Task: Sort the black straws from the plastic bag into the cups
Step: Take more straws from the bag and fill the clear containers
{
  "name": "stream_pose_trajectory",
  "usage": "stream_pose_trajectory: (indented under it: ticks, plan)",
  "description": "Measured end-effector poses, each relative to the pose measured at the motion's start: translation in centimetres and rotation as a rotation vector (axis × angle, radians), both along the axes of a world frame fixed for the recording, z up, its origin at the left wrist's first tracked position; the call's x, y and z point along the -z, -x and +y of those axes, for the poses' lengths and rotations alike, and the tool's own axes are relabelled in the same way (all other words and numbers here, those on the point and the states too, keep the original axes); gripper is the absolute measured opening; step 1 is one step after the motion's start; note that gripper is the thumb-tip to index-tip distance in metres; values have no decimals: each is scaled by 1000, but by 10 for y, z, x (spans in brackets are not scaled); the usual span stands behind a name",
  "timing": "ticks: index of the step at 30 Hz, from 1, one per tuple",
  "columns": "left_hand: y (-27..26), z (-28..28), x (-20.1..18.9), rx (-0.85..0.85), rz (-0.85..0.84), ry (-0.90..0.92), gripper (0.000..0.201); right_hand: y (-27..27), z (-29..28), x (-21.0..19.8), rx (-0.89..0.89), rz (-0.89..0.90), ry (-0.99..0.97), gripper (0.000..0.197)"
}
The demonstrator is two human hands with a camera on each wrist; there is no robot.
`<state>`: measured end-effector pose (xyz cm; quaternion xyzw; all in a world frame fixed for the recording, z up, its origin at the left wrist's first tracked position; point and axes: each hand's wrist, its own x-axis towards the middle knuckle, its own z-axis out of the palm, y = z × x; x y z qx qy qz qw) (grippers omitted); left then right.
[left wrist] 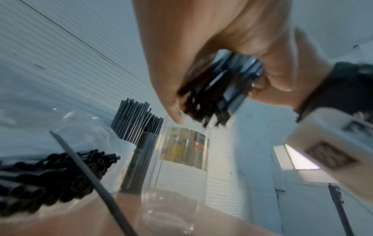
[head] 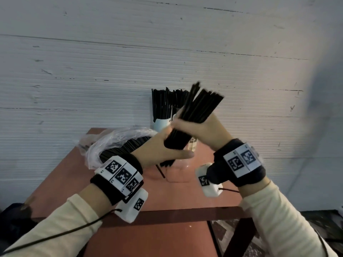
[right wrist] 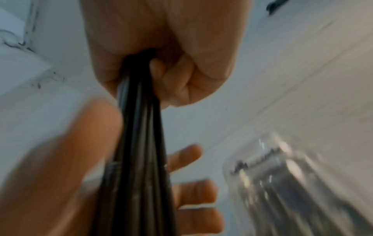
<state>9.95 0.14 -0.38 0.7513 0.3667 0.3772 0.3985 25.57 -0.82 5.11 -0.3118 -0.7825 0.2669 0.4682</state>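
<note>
The worktop (head: 167, 199) is a reddish-brown slab pushed up against a white ribbed wall (head: 92, 71), and I'm standing at its near edge. On the left side of it lies the plastic bag (head: 104, 145), clear and crumpled, its mouth facing me, with a fat pile of black straws (left wrist: 40, 175) still inside. At the back of the worktop stands a cup (head: 161, 123) already stuffed with upright straws, and the left wrist view shows a clear empty cup (left wrist: 177, 167) with a printed label just in front of it, right under my hands.

My right hand (head: 200, 127) is up in the air above that clear cup, fingers (right wrist: 181, 83) clenched round the bundle of straws (head: 196, 115) near its middle, so the top ends fan out up and to the right. My left hand (head: 163, 151) is at the lower part of the same bundle, with the palm behind the straws and the thumb sticking out straight underneath; from the right wrist view the fingers (right wrist: 193, 193) look relaxed and spread next to the bundle rather than wrapped tight, though it's pretty blurry there.

One lone straw (head: 161, 171) lies loose on the worktop just below my left hand, beside the bag's mouth.
</note>
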Motion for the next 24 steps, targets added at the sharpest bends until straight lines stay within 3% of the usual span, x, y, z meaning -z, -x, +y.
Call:
stream_pose_trajectory:
  ticks: [4,6,9,13,17,21,24]
  plan:
    - [-8,26,6,-349,-170,-214,98,-18,17,-43,248,249,-159,14]
    - [-12,40,9,-389,-117,-157,111,-24,32,-54,368,312,-178,16]
    - [-17,51,9,-356,-26,-38,120,-24,56,-55,500,270,-154,20]
    - [-21,63,9,-322,19,15,116,-18,82,-39,551,14,-1,22]
    - [-24,66,8,-298,15,19,104,-13,102,-23,436,-343,246,33]
    - [-23,68,9,-277,-10,17,95,-12,100,-25,343,-651,282,48]
    - [-23,70,10,-273,0,34,103,-13,92,-30,373,-760,273,62]
